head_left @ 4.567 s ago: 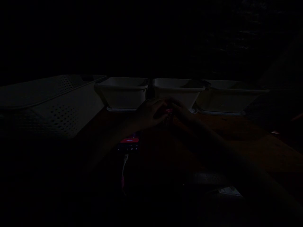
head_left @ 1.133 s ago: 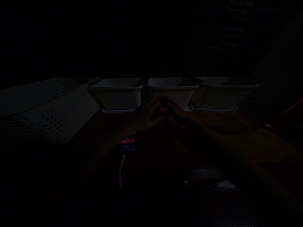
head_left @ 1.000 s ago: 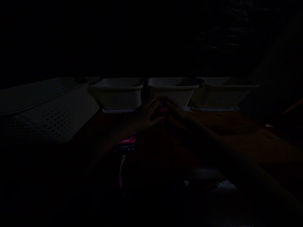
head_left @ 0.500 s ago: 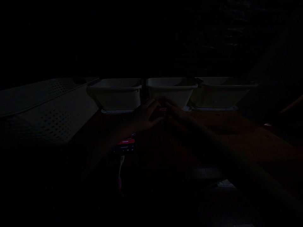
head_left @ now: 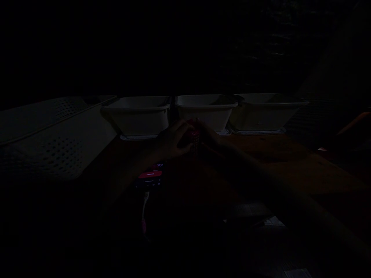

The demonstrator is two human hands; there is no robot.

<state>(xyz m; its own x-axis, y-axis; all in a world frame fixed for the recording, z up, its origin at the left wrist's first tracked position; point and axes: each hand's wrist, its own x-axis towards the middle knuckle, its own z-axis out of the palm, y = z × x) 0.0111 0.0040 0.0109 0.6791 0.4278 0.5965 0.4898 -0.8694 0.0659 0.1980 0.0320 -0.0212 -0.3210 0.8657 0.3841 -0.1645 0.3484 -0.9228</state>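
The view is very dark. Between my hands stands a small red thing with a dotted or woven-looking side (head_left: 194,139), just in front of the middle tub; its exact kind is too dim to make out. My left hand (head_left: 174,139) curves round its left side, thumb low and fingers over the top. On the other side my right hand (head_left: 209,136) is closed against it, fingers mostly lost in shadow. Under my left forearm a lit phone (head_left: 149,177) lies on the wooden table (head_left: 261,154), with a pale charging cable (head_left: 143,208) plugged in.
Three pale tubs stand in a row at the back: a left tub (head_left: 142,121), a middle tub (head_left: 211,116) and a right tub (head_left: 261,117). A white perforated basket (head_left: 95,143) fills the left side. At the far right shows part of another person's arm (head_left: 355,123).
My hands have parted slightly at the top, and more of the red thing's patterned side shows between them. The whole view has shifted a little.
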